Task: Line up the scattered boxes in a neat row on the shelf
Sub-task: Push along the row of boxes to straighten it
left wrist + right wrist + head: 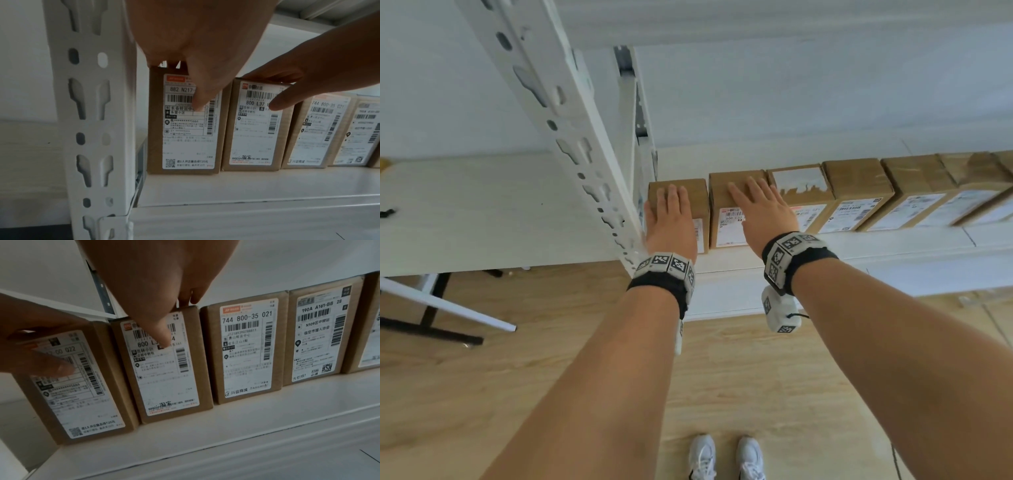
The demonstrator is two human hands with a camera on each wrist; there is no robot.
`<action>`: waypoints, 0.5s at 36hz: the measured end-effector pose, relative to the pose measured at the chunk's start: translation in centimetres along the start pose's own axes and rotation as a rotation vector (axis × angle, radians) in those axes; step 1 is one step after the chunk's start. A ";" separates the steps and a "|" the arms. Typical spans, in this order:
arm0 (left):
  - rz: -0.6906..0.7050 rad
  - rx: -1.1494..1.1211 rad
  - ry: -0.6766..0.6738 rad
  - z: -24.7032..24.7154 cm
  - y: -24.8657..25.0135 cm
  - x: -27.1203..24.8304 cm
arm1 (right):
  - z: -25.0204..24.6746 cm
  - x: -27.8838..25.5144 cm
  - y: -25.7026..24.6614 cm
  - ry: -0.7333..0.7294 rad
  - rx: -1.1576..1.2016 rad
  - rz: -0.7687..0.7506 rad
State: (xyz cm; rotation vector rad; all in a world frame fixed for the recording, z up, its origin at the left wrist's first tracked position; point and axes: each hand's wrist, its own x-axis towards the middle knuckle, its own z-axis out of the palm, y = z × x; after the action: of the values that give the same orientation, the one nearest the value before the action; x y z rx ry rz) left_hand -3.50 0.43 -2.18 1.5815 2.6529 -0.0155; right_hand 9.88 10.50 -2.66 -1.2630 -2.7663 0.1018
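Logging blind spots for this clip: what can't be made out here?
- Head view: the row of boxes runs off the right edge, so its end is cut off.
- Left wrist view: the left hand covers the first box top.
- Right wrist view: the right hand hides part of the second box label.

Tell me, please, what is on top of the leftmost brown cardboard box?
The left hand lies flat on the leftmost brown cardboard box, thumb down its labelled front; the top beneath the palm is hidden.

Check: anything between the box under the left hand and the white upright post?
Nothing. In the left wrist view a narrow bare gap separates the leftmost box from the white upright post; the left hand rests on top.
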 end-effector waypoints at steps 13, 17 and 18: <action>-0.006 -0.004 0.029 0.6 0.2 1.1 | -0.3 0.5 0.2 0.010 0.051 -0.014; -0.009 -0.014 0.008 0.5 0.2 1.4 | -0.5 0.2 0.2 0.005 0.052 -0.014; -0.006 -0.014 0.005 0.5 0.3 1.4 | -0.5 0.1 0.1 0.002 0.054 -0.012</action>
State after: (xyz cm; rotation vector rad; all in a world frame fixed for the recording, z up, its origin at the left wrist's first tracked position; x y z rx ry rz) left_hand -3.93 1.77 -2.75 1.5713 2.6556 0.0072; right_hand 9.94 10.70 -2.15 -1.2326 -2.7493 0.1727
